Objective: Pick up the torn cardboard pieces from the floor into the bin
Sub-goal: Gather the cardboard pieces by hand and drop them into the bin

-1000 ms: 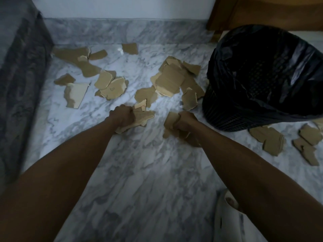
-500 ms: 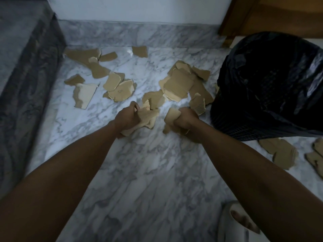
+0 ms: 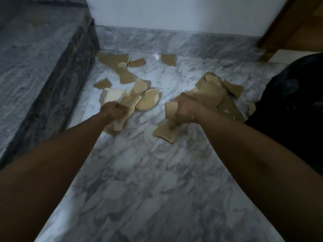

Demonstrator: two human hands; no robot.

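- On the marble floor (image 3: pixel 157 180), mid-scene: both forearms reach forward from the near edge, each hand closed on cardboard.
- Left hand (image 3: pixel 114 111): fingers curled tight round a bundle of torn pieces (image 3: pixel 120 123); bundle sticks out above and below the fist, lower end near the floor. Whether it touches the floor: cannot tell.
- Right hand (image 3: pixel 186 110): clenched on a second clump of pieces (image 3: pixel 167 130); one pale piece stands up at the left of the fist, a folded piece hangs beneath it.
- Loose pieces on the floor, far left: a scatter (image 3: pixel 122 70) running from the skirting toward the left hand, with a pale overlapping group (image 3: pixel 148 100) just beyond that hand.
- One single piece (image 3: pixel 168 59) lies far centre, close to the marble skirting (image 3: pixel 174 42).
- Right pile (image 3: pixel 215 91): overlapping pieces just behind the right hand, reaching toward the bin.
- Bin (image 3: pixel 297 102): black-lined, at the right edge, only partly in frame; right forearm passes in front of it.
- Left: dark grey stone step (image 3: pixel 35 67) along the floor edge.
- Far right corner: brown wooden frame (image 3: pixel 288 28). Light dim, some motion blur.
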